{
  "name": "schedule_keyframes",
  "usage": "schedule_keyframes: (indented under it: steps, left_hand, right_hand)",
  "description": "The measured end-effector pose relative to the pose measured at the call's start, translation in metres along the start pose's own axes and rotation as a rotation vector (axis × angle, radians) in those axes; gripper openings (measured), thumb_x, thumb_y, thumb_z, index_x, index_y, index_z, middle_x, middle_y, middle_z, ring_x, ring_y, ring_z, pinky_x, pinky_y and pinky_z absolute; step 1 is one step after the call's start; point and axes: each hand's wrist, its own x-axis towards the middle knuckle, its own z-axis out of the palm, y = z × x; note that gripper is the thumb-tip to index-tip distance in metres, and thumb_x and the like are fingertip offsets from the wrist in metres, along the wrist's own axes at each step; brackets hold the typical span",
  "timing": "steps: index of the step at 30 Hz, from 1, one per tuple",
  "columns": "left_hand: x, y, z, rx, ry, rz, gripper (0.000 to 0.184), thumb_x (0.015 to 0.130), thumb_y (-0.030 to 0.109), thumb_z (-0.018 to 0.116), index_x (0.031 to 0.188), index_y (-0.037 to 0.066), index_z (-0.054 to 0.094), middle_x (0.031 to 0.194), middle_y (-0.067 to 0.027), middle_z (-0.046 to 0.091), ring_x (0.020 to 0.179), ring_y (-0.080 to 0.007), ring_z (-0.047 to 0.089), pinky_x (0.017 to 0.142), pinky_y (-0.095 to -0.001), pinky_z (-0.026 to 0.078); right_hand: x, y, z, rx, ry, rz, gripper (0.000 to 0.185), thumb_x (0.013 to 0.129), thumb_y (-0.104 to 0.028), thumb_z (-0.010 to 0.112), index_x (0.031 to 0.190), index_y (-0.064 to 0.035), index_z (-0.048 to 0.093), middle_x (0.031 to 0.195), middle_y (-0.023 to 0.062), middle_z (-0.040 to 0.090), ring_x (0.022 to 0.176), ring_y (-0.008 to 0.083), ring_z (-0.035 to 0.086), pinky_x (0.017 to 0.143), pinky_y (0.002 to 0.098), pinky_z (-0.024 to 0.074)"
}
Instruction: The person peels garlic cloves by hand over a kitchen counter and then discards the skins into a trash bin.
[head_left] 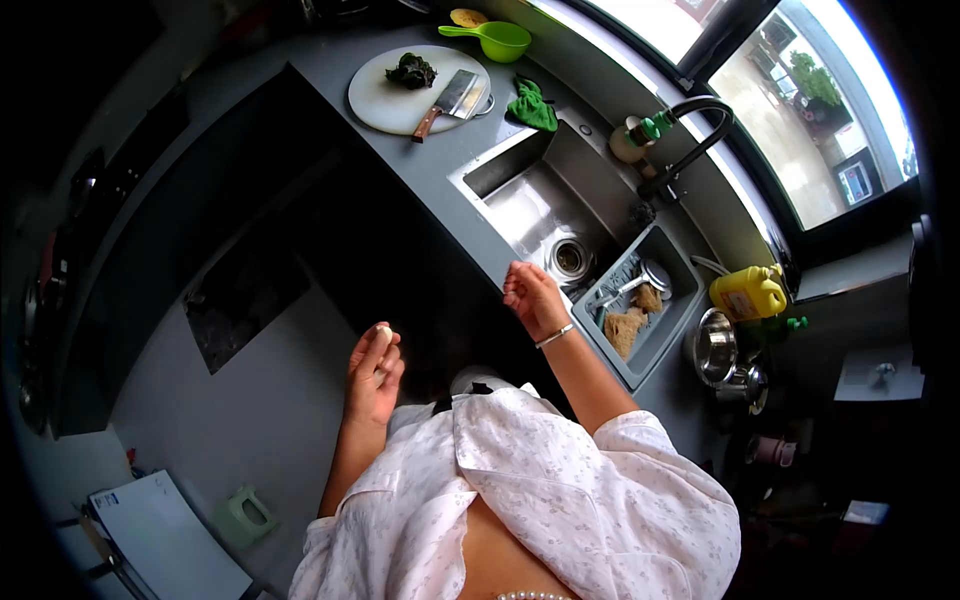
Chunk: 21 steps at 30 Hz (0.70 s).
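My left hand [374,376] is raised in front of my body, over the floor. Its thumb and fingers pinch a small whitish piece [385,334], possibly a garlic clove, though it is too small to be sure. Near the front edge of the steel sink [520,205] is my right hand [536,300], with a bracelet at the wrist. Its fingers are curled together, and whatever may be inside them is hidden. Beside that hand, a grey basin [640,362] set at the sink's right end holds a strainer-like utensil [655,275] and brown sponge-like pieces [624,332].
A round white cutting board [372,105] on the counter bears dark leafy greens [411,71] and a cleaver [452,102]. Nearby are a green ladle [503,41] and green cloth [532,106]. A black faucet [690,150], yellow jug [748,293] and steel bowl [714,347] stand around the sink.
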Motion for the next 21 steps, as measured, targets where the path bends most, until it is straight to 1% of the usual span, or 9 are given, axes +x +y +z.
schedule_keyframes:
  steps: [1,4,8,12,13,15,17,19,21]
  left_hand:
    - [0.009,0.006,0.002,-0.002,0.004,0.0,0.015,0.09,0.015,0.061,0.103,0.008,0.061,0.088,-0.003,0.06,0.056,-0.0043,0.044,0.044,-0.0162,0.033]
    - [0.046,0.024,0.006,0.02,-0.003,-0.004,0.015,0.09,0.016,0.061,0.102,0.008,0.061,0.087,-0.0029,0.06,0.056,-0.0044,0.044,0.044,-0.0164,0.032]
    - [0.11,0.054,0.02,0.069,0.038,-0.025,0.015,0.09,0.016,0.061,0.102,0.007,0.061,0.087,-0.0032,0.06,0.056,-0.0047,0.044,0.044,-0.0168,0.032]
    - [0.169,0.084,0.049,0.142,0.069,-0.055,0.015,0.09,0.014,0.06,0.102,0.005,0.061,0.086,-0.0033,0.06,0.056,-0.0047,0.044,0.044,-0.0166,0.032]
    - [0.184,0.09,0.054,0.151,0.078,-0.073,0.015,0.09,0.014,0.06,0.102,0.005,0.061,0.086,-0.0033,0.06,0.056,-0.0047,0.044,0.044,-0.0166,0.032]
    - [0.21,0.101,0.056,0.143,0.064,-0.068,0.013,0.09,0.011,0.06,0.101,0.005,0.061,0.086,-0.0046,0.061,0.056,-0.0047,0.044,0.044,-0.0171,0.031]
    - [0.234,0.106,0.057,0.137,0.116,-0.071,0.016,0.09,0.013,0.06,0.104,0.005,0.06,0.087,-0.0044,0.061,0.056,-0.0042,0.044,0.043,-0.0167,0.032]
    - [0.255,0.108,0.058,0.122,0.123,-0.092,0.017,0.09,0.013,0.06,0.105,0.005,0.06,0.087,-0.0052,0.061,0.056,-0.0048,0.044,0.044,-0.0172,0.032]
    - [0.278,0.109,0.057,0.121,0.115,-0.14,0.017,0.09,0.013,0.06,0.106,0.005,0.06,0.088,-0.0051,0.061,0.056,-0.005,0.044,0.044,-0.0175,0.032]
  right_hand:
    - [0.013,-0.008,0.001,-0.009,0.012,-0.038,0.014,0.089,-0.018,0.062,0.082,-0.0081,0.056,0.071,-0.0003,0.056,0.061,0.0098,0.055,0.055,0.0227,0.0469]
    - [0.058,-0.031,0.003,0.002,0.106,-0.124,0.02,0.085,-0.02,0.068,0.076,-0.0097,0.053,0.066,-0.0014,0.052,0.056,0.0086,0.051,0.053,0.0226,0.0447]
    - [0.124,-0.046,0.0,-0.066,0.124,-0.206,0.022,0.088,-0.025,0.064,0.075,-0.0111,0.052,0.064,-0.0021,0.052,0.056,0.0085,0.051,0.053,0.0223,0.0426]
    - [0.177,-0.047,0.001,0.028,0.264,-0.125,0.014,0.085,-0.014,0.061,0.076,-0.0077,0.052,0.069,0.0019,0.052,0.059,0.0117,0.052,0.055,0.0235,0.0439]
    - [0.191,-0.044,0.002,0.037,0.281,-0.113,0.014,0.085,-0.014,0.061,0.076,-0.0077,0.052,0.069,0.0019,0.052,0.059,0.0117,0.052,0.055,0.0235,0.0439]
    - [0.214,-0.035,0.004,-0.049,0.236,-0.099,0.015,0.084,-0.013,0.062,0.077,-0.0067,0.051,0.07,0.002,0.052,0.059,0.0117,0.052,0.056,0.0235,0.0447]
    - [0.234,-0.029,0.016,-0.155,0.226,-0.124,0.015,0.084,-0.011,0.06,0.075,-0.0059,0.049,0.069,0.0023,0.054,0.059,0.0112,0.053,0.055,0.0227,0.0446]
    - [0.253,-0.025,0.029,-0.31,0.207,-0.24,0.015,0.083,-0.01,0.059,0.075,-0.0046,0.048,0.067,0.0024,0.054,0.059,0.0105,0.054,0.055,0.0227,0.0445]
    - [0.27,-0.023,0.044,-0.483,0.242,-0.281,0.016,0.082,-0.009,0.06,0.074,-0.0028,0.047,0.065,0.004,0.055,0.059,0.0097,0.056,0.054,0.0238,0.0446]
